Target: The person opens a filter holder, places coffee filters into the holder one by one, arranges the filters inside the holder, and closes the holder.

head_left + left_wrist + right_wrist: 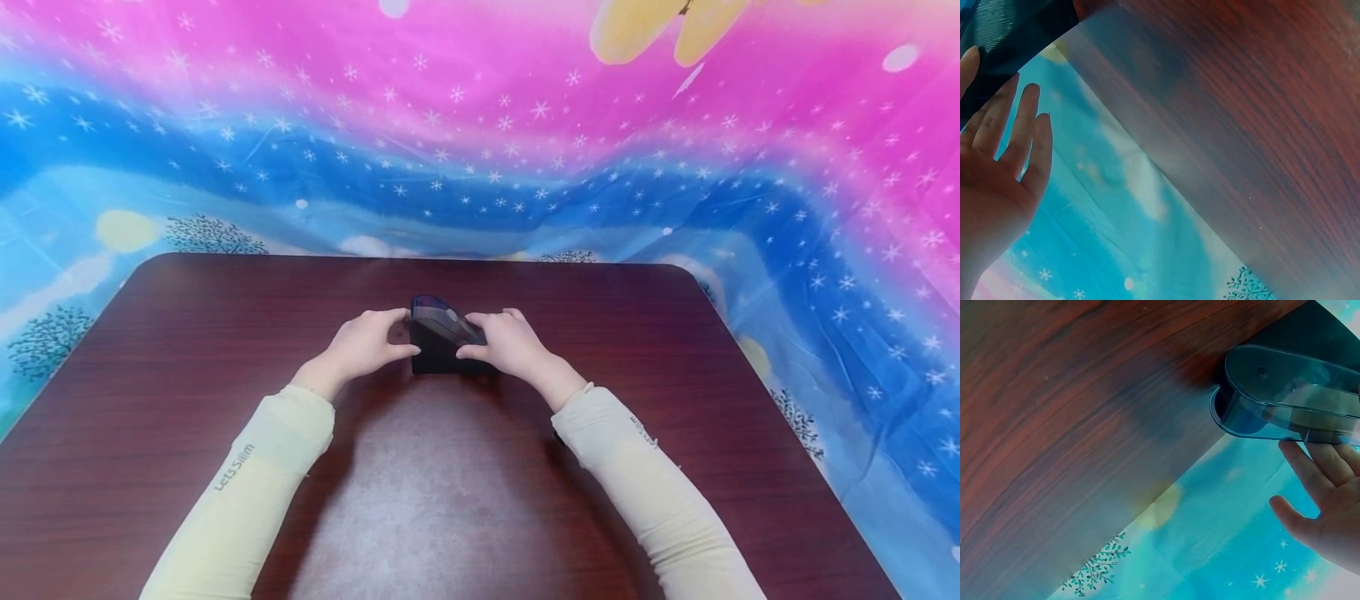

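A black case with a smoky see-through rounded cover [438, 312] stands on the table, its sloping top lower toward the right. In the right wrist view, the cover [1297, 378] shows a dark cylinder-like part inside; its exact kind is unclear. My left hand [363, 343] holds the case's left end, thumb at the front and fingers behind. In the left wrist view, the left hand [997, 162] has its outer fingers extended beside the black side [1029, 31]. My right hand [513, 340] grips the right end, partly hiding it. The right hand's [1341, 512] fingertips meet the cover's edge.
The dark reddish wood-grain table [225, 325] has rounded far corners. Behind and beside it hangs a pink and blue cloth [480, 150] with snowflake prints. Light sleeves [247, 475] cover both forearms.
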Available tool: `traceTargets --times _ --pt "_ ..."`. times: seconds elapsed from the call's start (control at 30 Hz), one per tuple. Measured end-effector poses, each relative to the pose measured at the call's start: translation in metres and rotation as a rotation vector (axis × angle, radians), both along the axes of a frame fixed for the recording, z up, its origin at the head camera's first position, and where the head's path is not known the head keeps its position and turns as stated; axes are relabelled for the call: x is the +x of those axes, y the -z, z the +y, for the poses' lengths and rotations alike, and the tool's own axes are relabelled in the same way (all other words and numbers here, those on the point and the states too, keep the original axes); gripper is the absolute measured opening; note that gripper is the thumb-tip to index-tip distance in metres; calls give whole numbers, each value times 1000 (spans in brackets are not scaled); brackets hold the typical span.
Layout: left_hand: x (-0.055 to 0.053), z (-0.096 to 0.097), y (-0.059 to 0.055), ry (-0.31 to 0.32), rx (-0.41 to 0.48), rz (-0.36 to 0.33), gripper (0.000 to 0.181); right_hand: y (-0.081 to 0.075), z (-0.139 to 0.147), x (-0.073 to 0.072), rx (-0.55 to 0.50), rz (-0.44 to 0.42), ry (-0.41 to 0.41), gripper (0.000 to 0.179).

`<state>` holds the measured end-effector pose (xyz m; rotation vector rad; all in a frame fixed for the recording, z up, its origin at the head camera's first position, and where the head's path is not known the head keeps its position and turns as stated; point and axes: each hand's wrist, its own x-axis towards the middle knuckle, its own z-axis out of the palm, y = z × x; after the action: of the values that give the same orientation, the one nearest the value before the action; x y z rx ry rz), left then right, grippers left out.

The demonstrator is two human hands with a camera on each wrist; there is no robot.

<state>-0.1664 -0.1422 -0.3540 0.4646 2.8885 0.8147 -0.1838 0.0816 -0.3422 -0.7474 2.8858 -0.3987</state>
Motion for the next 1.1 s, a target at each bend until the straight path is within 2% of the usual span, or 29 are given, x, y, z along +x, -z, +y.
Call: traceTargets --times 0.63,1.1 --pt "0 0 0 -4 -5 4 56 0 0 0 8 -7 5 60" --pt "-3 3 2 -6 -15 11 55 -2 2 -2 17 -15 17 60"
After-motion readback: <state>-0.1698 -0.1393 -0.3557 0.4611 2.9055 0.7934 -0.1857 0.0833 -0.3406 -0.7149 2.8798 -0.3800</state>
